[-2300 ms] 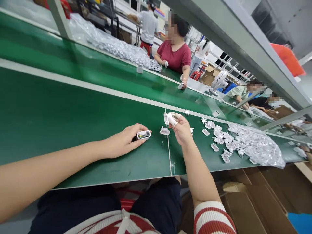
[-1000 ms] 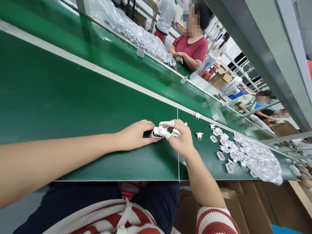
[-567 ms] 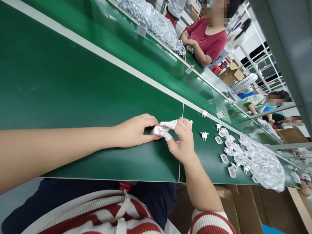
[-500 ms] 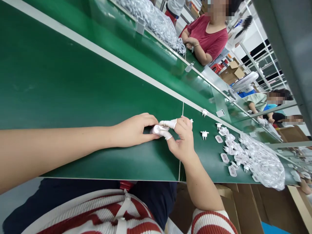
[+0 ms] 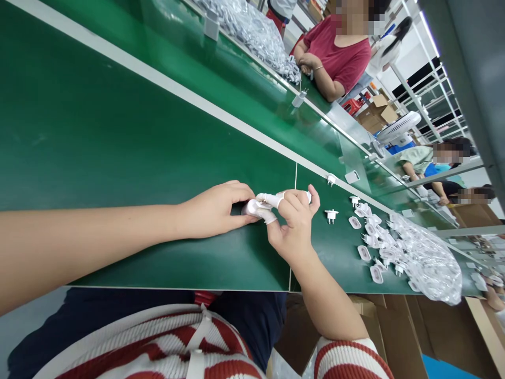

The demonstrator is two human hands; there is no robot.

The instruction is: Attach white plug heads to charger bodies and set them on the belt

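Observation:
My left hand [image 5: 223, 210] is closed round the end of a white charger housing [image 5: 250, 208], just above the green bench. From the other side my right hand [image 5: 294, 223] pinches at the same housing with thumb and index finger, both in white finger cots. Its little finger sticks out, and a small white piece [image 5: 309, 196] shows beside it, only partly visible. The fingers hide most of the housing. To the right, a white plug piece [image 5: 331, 216] with metal prongs lies on the bench, and another plug piece [image 5: 331, 180] is farther back.
A heap of white plug pieces [image 5: 373, 234] lies on the right beside a clear plastic bag [image 5: 432, 258] of more parts. Behind a pale strip [image 5: 221, 113] runs a shiny green belt edge with a white charger [image 5: 300, 98]. Across it sits a person in red [image 5: 343, 52]. Cardboard boxes [image 5: 406, 331] stand below.
The chargers on the belt across from me have shifted up and left. My right hand has turned slightly and its little finger is lifted; both hands stay at the housing.

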